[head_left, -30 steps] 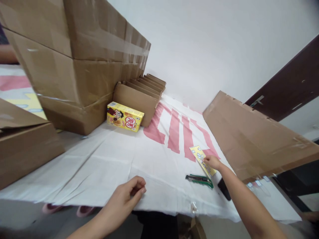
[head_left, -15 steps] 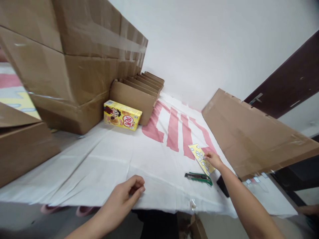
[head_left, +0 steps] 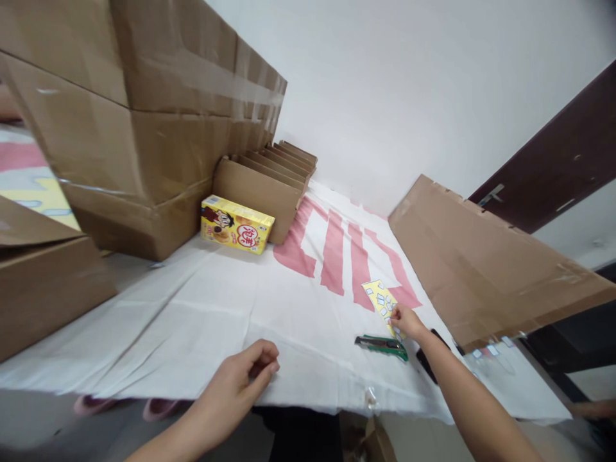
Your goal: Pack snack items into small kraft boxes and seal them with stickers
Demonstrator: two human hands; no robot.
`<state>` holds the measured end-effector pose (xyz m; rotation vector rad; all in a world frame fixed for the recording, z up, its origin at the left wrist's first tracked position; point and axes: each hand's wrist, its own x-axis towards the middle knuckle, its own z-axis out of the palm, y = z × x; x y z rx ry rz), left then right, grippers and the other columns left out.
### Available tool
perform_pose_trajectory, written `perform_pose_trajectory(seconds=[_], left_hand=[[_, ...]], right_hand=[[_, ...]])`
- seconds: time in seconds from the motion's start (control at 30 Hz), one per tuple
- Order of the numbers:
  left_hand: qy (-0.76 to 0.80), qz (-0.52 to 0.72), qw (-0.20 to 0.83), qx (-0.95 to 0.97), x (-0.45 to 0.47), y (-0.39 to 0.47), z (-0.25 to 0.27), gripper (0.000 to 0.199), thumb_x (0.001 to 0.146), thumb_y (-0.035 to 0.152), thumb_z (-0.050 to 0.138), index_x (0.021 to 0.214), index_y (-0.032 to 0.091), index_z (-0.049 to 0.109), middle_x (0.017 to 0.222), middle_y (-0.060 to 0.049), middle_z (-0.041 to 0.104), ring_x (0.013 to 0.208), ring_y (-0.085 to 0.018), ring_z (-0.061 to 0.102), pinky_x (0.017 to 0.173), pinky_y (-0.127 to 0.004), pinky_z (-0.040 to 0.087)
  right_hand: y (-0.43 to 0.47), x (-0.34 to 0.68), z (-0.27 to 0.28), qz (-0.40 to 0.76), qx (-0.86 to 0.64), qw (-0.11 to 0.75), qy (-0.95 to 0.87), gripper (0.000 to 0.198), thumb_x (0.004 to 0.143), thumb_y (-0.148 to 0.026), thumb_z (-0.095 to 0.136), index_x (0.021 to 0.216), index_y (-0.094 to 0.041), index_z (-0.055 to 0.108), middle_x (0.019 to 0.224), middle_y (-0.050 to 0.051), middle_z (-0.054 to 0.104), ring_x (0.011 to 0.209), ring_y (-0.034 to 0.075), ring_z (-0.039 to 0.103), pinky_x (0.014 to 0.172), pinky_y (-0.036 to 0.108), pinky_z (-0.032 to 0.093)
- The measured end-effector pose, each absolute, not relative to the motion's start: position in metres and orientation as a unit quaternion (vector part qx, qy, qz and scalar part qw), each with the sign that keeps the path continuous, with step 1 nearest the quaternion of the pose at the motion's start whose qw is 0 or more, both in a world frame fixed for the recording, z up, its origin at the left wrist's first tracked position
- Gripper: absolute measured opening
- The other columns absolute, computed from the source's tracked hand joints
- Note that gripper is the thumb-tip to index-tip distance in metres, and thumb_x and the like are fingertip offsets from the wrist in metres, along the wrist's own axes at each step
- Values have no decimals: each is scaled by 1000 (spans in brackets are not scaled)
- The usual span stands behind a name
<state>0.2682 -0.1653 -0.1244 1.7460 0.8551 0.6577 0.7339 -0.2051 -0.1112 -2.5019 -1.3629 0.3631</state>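
On the white tablecloth [head_left: 289, 308] lies a small yellow sheet [head_left: 373, 292] with pale, blue-edged patches on it. My right hand [head_left: 405, 319] is over its near part, thumb and fingertips pinched together at the surface. Whatever the pinch holds is too small to make out. Just nearer to me is a green utility knife [head_left: 382, 345], lying flat. My left hand [head_left: 248, 369] hovers by the table's front edge, loosely curled, with a gap between thumb and fingers and nothing seen inside. A dark flat object [head_left: 427, 366] is partly hidden under my right forearm.
A yellow snack box [head_left: 235, 228] stands against a cardboard divider box [head_left: 260, 192]. Large taped cartons [head_left: 183, 147] rise on the left, with another carton [head_left: 52, 289] nearer. A cardboard panel [head_left: 481, 263] stands along the right side. Another person's arm [head_left: 8, 106] shows at far left.
My right hand has moved slightly toward me along the yellow sheet, still pinched. The sheet, the knife and my left hand stay nearly the same.
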Motion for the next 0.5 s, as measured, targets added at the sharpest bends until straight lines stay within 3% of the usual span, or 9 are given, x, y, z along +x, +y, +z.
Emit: perform_pose_trajectory(seconds=[0.2,0.37,0.5], left_hand=[[352,283,519,726,266,-166,-123,17,86,37,45,83,22,52,72,2,58,70,-15,55,66,-23,43],[356,277,527,721,268,-165,-124,18,86,37,44,84,21,52,73,2,57,70,-15,54,66,-23,41],[355,273,531,720,268,-165,-124,17,87,37,44,84,21,51,73,2,56,71,-15,53,67,-24,41]], right_hand=[[-210,746,-96,109,-877,133,-449,9,69,-22,62,77,-20,58,75,0,65,73,17,61,64,26,45],[-219,758,-93,113,-900,112,-407,44,56,-30,78,94,-15,64,95,9,68,92,25,63,74,30,47],[-220,763,-99,116,-914,96,-378,52,48,-29,83,94,-14,64,103,12,68,97,28,62,79,33,46]])
